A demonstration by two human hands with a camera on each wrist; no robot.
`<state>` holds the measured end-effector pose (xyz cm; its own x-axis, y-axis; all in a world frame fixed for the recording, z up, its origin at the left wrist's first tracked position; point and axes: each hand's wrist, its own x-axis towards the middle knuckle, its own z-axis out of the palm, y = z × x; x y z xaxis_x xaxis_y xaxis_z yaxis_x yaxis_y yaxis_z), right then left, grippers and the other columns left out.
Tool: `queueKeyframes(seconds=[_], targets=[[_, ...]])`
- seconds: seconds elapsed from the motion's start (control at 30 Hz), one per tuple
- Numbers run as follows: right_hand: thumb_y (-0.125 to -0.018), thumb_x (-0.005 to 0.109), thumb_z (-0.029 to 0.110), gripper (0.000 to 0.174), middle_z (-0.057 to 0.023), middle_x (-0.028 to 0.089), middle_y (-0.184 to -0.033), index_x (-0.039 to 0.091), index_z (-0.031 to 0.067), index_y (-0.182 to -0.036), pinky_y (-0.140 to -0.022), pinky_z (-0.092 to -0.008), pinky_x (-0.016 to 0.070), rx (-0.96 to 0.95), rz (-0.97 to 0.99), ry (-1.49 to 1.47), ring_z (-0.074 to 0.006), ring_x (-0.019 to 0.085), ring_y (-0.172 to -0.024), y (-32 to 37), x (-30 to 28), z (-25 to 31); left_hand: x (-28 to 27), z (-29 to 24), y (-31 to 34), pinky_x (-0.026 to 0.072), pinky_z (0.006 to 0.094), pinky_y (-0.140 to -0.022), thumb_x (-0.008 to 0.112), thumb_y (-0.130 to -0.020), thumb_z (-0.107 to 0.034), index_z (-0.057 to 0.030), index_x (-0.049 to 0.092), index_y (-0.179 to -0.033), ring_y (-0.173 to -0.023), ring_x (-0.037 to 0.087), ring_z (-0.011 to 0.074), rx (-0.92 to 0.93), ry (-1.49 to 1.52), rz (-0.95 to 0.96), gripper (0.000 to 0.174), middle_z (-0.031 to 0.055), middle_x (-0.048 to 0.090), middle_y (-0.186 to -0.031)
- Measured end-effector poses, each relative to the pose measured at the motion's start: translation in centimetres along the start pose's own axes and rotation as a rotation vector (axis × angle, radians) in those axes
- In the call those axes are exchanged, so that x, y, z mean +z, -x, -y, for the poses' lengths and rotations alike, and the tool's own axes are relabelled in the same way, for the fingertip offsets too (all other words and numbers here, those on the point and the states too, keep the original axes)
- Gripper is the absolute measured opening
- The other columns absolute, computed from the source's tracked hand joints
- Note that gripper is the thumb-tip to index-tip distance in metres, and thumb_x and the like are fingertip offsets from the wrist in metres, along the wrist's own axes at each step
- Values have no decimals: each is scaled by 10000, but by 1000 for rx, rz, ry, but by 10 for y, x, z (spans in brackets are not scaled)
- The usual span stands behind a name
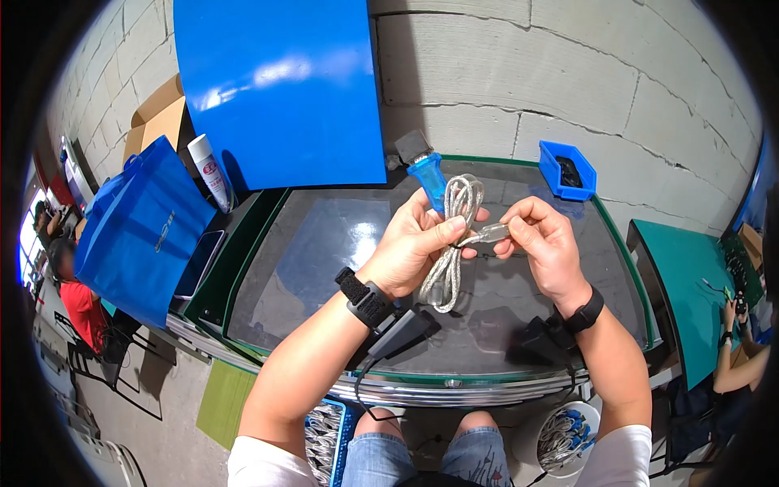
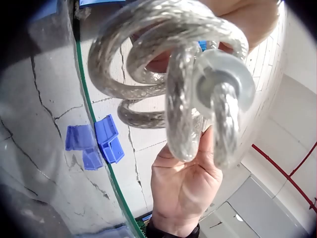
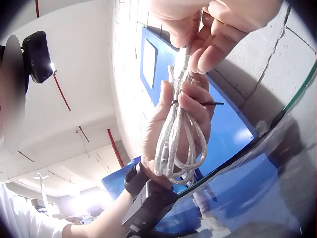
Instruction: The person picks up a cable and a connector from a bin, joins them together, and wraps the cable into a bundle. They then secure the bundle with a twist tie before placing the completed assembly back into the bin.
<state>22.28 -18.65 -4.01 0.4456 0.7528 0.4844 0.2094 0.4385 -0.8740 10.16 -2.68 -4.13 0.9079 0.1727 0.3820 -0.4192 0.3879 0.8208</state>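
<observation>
A coiled clear-braided cable (image 1: 445, 280) is held above the dark table by my left hand (image 1: 412, 247), whose thumb and fingers grip the bundle at its middle. A blue translucent connector (image 1: 428, 180) with a dark end sticks up beyond those fingers. My right hand (image 1: 545, 247) pinches the cable's other plug (image 1: 492, 234), just right of the coil. In the right wrist view a black tie (image 3: 213, 103) goes round the bundle (image 3: 171, 144). Large loops of cable (image 2: 181, 99) fill the left wrist view, with the right hand (image 2: 185, 191) behind them.
At the back right of the table (image 1: 341, 325) sits a blue bin (image 1: 566, 170) with dark items. On the left are a blue bag (image 1: 134, 235), a spray can (image 1: 211, 173) and a flat device (image 1: 200, 264). Below stand a white bucket (image 1: 596, 422) and a blue basket (image 1: 347, 438) of cables.
</observation>
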Motion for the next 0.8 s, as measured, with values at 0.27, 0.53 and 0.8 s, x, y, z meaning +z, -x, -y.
queueKeyframes(seconds=[0.27, 0.53, 0.8], targets=[[-883, 572, 163, 153, -41, 566, -875, 546, 27, -947, -687, -258, 474, -106, -43, 198, -111, 568, -790, -1, 5, -8, 0, 3, 1, 551, 303, -739, 666, -783, -18, -13, 411, -1158, -877, 626, 176, -27, -137, -97, 454, 145, 591, -1056], [-809, 657, 123, 176, -35, 518, -853, 535, 19, -881, -703, -258, 445, -276, 3, 485, -115, 523, -776, -5, 7, -14, 4, 9, 1, 532, 299, -723, 714, -738, -11, -29, 486, -998, -780, 632, 154, -176, -358, -18, 347, 60, 609, -888], [-880, 543, 112, 117, 4, 544, -768, 504, 2, -864, -657, -229, 433, -81, -90, 202, -48, 502, -742, -6, 1, -15, -4, 10, -1, 527, 272, -679, 647, -833, -114, -67, 518, -975, -803, 611, 118, -154, -153, -55, 198, 25, 602, -877]])
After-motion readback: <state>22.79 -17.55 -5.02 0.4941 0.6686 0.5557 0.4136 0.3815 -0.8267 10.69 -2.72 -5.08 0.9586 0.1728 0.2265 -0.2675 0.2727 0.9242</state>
